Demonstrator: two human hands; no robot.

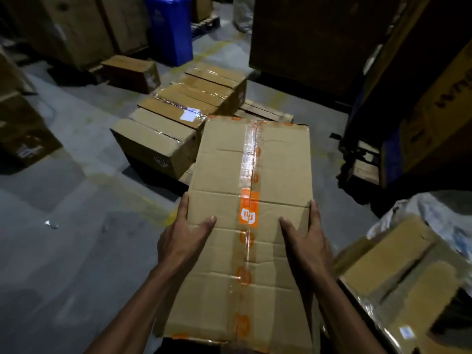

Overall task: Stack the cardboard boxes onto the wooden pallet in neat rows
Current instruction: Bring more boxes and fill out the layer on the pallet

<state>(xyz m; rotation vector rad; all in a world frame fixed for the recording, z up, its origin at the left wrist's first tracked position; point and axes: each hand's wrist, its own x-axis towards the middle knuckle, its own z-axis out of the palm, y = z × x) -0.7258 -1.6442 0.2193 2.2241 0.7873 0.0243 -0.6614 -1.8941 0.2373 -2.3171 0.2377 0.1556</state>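
Carry | your left hand (185,238) and right hand (305,241) clamp the long tan cardboard box with orange-printed tape (251,226), held near | far-left: row of brown boxes (178,118) on slatted wooden pallet (265,112) | lower it level, flush beside the row's right.

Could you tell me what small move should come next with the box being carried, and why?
Probably carry the box, gripped by the left hand and right hand, forward to the bare pallet slats right of the row of boxes.
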